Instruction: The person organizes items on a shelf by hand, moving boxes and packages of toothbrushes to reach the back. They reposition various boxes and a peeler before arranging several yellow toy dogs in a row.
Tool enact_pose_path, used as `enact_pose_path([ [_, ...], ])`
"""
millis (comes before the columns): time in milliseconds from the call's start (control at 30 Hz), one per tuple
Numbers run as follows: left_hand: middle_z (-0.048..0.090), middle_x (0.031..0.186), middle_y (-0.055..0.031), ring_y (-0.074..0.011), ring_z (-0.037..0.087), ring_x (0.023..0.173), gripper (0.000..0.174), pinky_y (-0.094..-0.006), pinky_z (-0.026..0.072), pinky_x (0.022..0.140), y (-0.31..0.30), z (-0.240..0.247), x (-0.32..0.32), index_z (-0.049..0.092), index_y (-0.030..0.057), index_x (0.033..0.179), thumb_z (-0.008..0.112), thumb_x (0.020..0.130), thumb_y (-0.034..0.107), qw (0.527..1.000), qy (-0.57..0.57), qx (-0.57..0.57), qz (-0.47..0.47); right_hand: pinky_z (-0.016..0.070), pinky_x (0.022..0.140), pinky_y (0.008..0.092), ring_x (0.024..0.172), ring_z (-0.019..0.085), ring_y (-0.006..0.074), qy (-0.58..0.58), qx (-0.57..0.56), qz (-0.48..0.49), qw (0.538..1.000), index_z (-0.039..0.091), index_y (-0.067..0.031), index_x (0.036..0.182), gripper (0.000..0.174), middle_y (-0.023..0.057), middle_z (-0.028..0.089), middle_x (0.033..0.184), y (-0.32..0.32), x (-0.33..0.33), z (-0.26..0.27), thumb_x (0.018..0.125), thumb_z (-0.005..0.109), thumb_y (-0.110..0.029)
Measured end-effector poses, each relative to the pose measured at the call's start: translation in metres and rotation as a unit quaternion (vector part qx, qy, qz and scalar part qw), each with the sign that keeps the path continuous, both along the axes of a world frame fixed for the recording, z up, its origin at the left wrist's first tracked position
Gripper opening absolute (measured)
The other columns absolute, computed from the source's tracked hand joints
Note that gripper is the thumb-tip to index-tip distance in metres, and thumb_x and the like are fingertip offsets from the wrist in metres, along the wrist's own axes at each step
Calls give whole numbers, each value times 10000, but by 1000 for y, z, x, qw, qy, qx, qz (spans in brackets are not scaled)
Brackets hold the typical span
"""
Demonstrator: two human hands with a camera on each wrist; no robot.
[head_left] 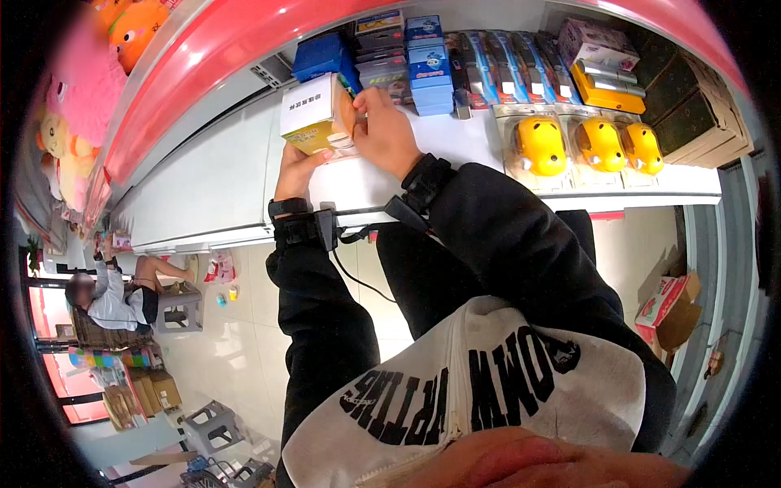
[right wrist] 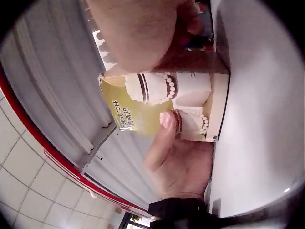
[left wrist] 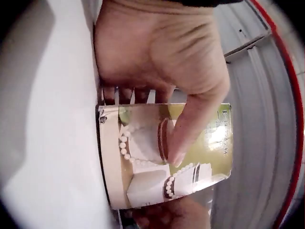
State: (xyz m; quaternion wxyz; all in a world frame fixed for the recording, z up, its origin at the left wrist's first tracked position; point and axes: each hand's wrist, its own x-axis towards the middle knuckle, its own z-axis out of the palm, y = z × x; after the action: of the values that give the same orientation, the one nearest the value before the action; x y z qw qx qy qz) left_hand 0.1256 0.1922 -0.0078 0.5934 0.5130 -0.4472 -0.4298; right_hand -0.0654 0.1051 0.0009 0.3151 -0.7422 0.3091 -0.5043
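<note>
A cup box [head_left: 313, 110] with a white top, a yellow-green side and pictures of white cups with pearl strings stands at the left end of the stocked part of the white shelf [head_left: 451, 146]. My left hand [head_left: 303, 168] grips its near left side, the thumb [left wrist: 183, 136] laid across the printed face and the other fingers behind it. My right hand [head_left: 389, 137] is at the box's right side, its fingers bent against the far right corner. In the right wrist view, the right palm [right wrist: 138, 33] covers that end of the box [right wrist: 152, 95], and its fingertips are mostly hidden.
Right behind the box are blue boxes [head_left: 324, 58] and dark packages [head_left: 382, 71]. Farther right stand a blue box stack [head_left: 429, 77], hanging blister packs [head_left: 508, 69] and yellow dog-shaped items [head_left: 541, 146]. A seated person [head_left: 118, 305] and a stool [head_left: 179, 311] are at the left.
</note>
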Motion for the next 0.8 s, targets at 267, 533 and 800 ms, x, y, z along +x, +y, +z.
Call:
enact_pose_path([
  [267, 655, 1126, -90, -169, 626, 1003, 509, -291, 493, 865, -9, 7, -24, 555, -9, 1214, 758, 748, -11, 998, -60, -1, -19, 495, 757, 438, 893, 606, 387, 6, 56, -22, 998, 489, -33, 1061, 317, 180, 594, 977, 3, -5, 3, 761, 586, -1],
  [533, 644, 1168, -87, -169, 612, 1042, 541, -294, 472, 914, -12, 6, -24, 547, -5, 1241, 773, 752, 44, 996, -89, 10, -25, 503, 848, 449, 998, 597, 415, 76, 47, -28, 996, 493, 17, 1272, 481, 240, 595, 1141, 2, -6, -7, 804, 545, -81],
  [800, 669, 1106, -71, -158, 622, 987, 447, -294, 472, 875, -13, 5, -26, 602, -3, 1178, 753, 757, 3, 997, -77, 7, -18, 532, 799, 440, 919, 635, 409, 97, -10, -25, 995, 451, 89, 1299, 588, 259, 590, 1147, -2, -2, -19, 786, 612, -148],
])
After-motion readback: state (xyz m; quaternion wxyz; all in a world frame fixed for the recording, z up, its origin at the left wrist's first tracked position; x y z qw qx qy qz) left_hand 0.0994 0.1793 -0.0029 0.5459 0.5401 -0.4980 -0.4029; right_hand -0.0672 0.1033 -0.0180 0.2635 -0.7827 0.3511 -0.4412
